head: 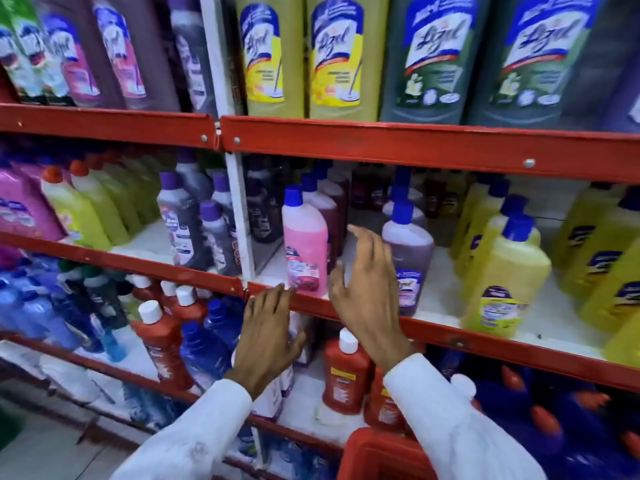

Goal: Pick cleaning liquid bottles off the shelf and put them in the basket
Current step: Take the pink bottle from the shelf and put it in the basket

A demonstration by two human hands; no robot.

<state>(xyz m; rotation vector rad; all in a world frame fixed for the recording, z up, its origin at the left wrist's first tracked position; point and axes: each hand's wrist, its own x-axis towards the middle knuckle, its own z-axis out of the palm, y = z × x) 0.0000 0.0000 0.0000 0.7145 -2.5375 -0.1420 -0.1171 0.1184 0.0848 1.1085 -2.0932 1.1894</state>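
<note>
Here my right hand is spread open just right of the one pink bottle at the middle shelf's near edge; my left hand, fingers loosely splayed, holds nothing. The red basket sits near, its inside hidden.

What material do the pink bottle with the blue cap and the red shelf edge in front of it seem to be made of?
Pink bottle with the blue cap: probably translucent plastic with a smooth, slightly glossy finish, since the pink liquid glows through its wall.
Red shelf edge: likely painted sheet metal, semi-gloss; it looks folded, holds round metal fasteners, and the paint seems scuffed in spots.
</note>
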